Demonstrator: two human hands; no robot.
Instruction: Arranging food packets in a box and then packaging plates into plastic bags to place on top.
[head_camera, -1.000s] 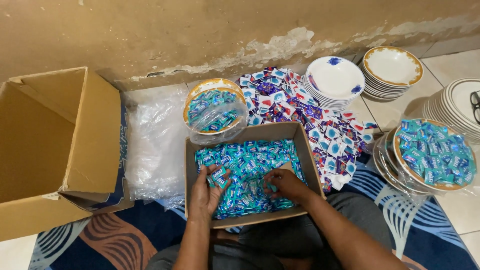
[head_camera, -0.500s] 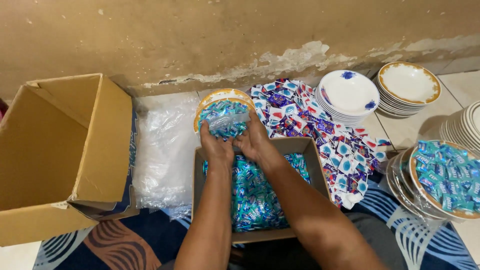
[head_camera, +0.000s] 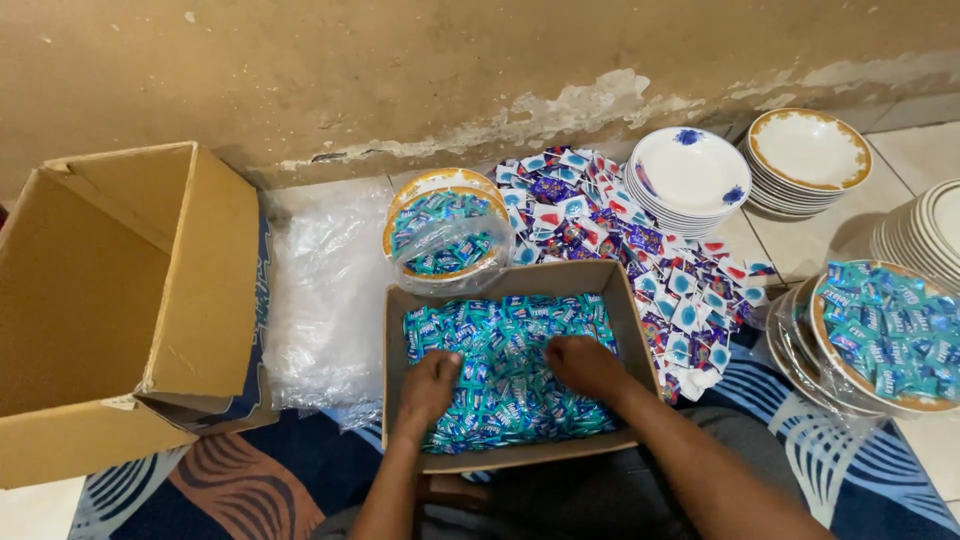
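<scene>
A shallow cardboard box (head_camera: 636, 345) lies in front of me, full of small blue and teal wrapped candies (head_camera: 510, 340). My left hand (head_camera: 428, 385) rests palm down on the candies at the box's left side, fingers curled into them. At the middle right of the box, my right hand (head_camera: 583, 365) is pressed into the pile. Whether either hand holds candies cannot be seen. Just beyond the box stands a gold-rimmed plate (head_camera: 442, 225) with the same candies under clear plastic.
A large open cardboard box (head_camera: 120, 300) lies at the left, with crumpled clear plastic (head_camera: 325, 290) beside it. A patterned cloth (head_camera: 640, 250), stacks of white plates (head_camera: 690, 175) and gold-rimmed plates (head_camera: 808, 150) sit at the right. Another candy-filled plate (head_camera: 885, 335) is at the far right.
Both hands drew back from the plate beyond the box and came down onto the candies in the box.
</scene>
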